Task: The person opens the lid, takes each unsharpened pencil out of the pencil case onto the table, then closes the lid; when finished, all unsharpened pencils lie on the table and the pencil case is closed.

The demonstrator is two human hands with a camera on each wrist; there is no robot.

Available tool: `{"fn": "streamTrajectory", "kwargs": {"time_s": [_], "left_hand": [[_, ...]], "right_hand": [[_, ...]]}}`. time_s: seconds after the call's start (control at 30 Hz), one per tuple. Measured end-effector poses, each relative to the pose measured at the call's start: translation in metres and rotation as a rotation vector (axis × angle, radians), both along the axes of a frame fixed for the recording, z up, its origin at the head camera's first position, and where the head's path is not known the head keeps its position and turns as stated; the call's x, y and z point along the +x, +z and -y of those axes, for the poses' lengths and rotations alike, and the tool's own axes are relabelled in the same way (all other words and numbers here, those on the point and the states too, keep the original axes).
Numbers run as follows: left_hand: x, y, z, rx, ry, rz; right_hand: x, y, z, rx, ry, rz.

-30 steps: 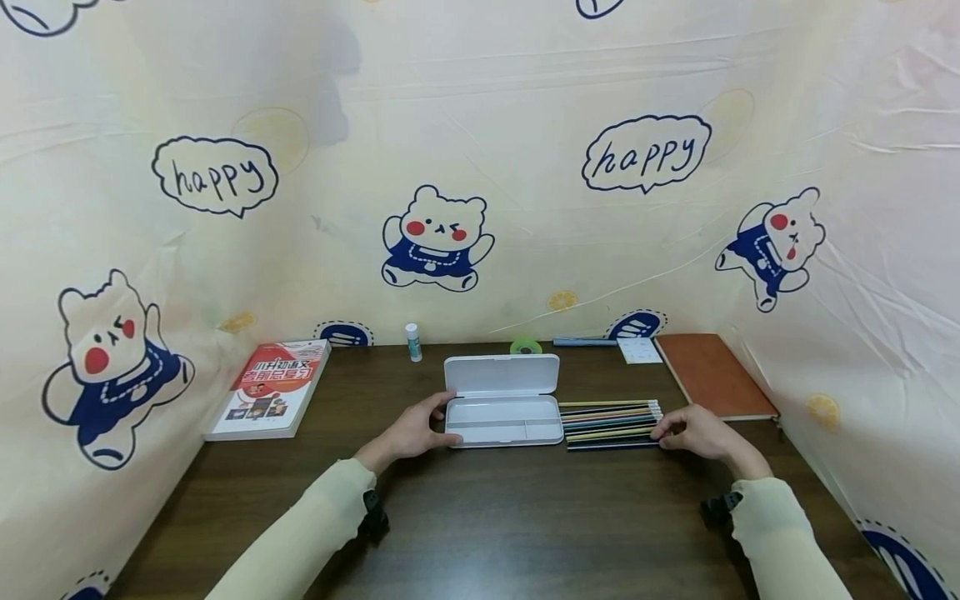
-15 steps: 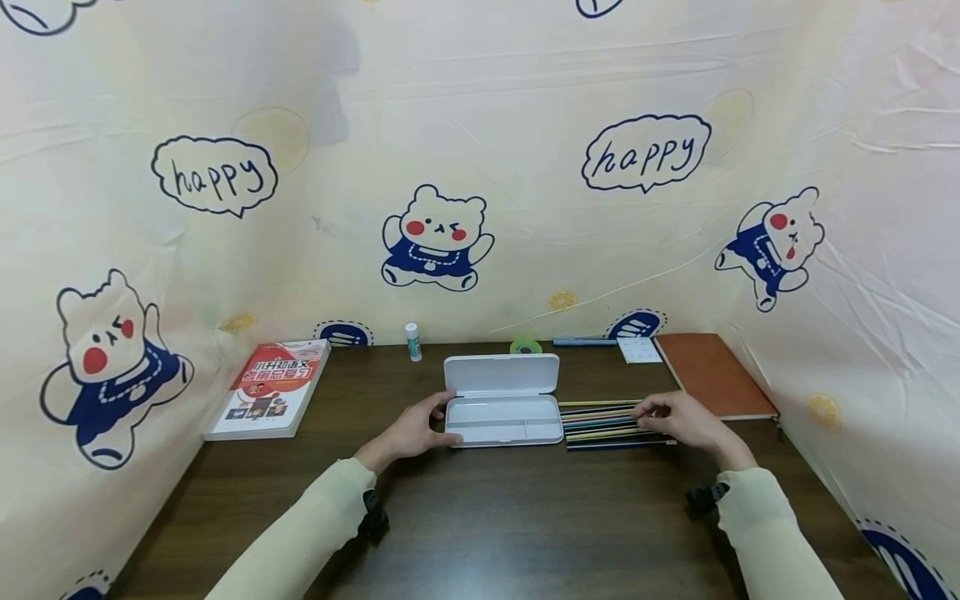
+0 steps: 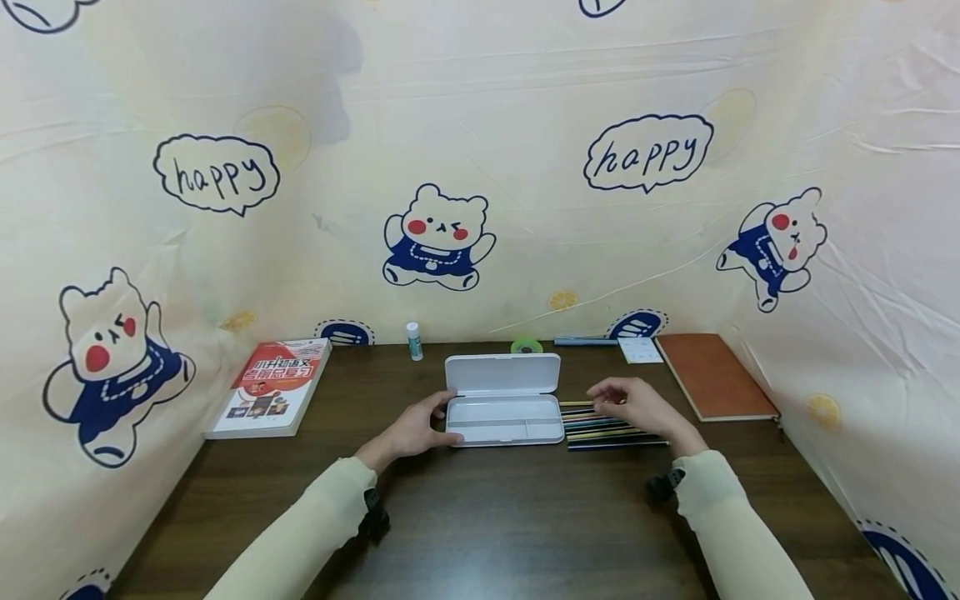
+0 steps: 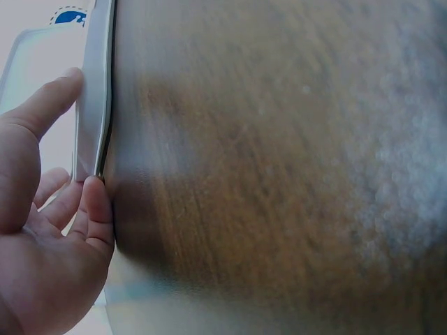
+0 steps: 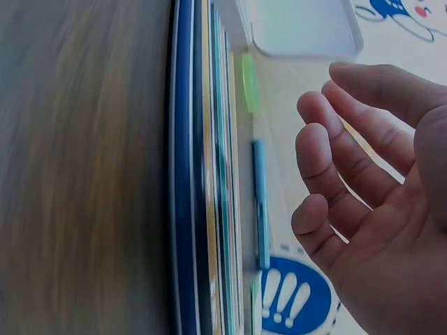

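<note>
A white pencil case lies open at the table's middle, its lid flat behind the empty tray. My left hand grips the tray's left end; the left wrist view shows the thumb over the rim of the case and a finger against its side. A row of several coloured pencils lies just right of the case. My right hand hovers over the pencils' left part. In the right wrist view its fingers are loosely bent and hold nothing, beside the pencils.
A red-covered book lies at the left and a brown notebook at the right. Along the back edge stand a glue stick, a green tape roll, a blue pen and a white card. Printed cloth walls surround the dark wooden table.
My right hand has moved left from the pencils' right ends to above their left part, lifting off them. The left hand and the case have stayed in place.
</note>
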State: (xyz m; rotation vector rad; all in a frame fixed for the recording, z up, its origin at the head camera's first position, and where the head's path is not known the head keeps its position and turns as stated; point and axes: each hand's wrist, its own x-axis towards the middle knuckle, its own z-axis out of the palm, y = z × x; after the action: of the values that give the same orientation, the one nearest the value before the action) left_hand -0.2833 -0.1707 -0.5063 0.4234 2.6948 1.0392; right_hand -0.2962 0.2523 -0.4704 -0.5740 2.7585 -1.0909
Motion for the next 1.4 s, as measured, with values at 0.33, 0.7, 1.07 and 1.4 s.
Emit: {"fn": "streamTrajectory", "kwargs": {"time_s": [0.33,0.7,1.07,1.4], "left_hand": [[0.003,0.003,-0.002,-0.016,0.018,0.000],[0.002,0.005,-0.004,-0.018,0.016,-0.031],[0.001,0.006,-0.003,-0.028,0.001,-0.040],[0.003,0.003,-0.003,-0.025,0.025,-0.076]], "right_hand": [[-0.008,0.003,0.036,-0.065,-0.004,0.040],[-0.014,0.002,0.055,-0.068,-0.020,0.018],[-0.014,0.002,0.056,-0.182,-0.037,0.077],[-0.011,0.000,0.057,-0.215,-0.054,0.132]]}}
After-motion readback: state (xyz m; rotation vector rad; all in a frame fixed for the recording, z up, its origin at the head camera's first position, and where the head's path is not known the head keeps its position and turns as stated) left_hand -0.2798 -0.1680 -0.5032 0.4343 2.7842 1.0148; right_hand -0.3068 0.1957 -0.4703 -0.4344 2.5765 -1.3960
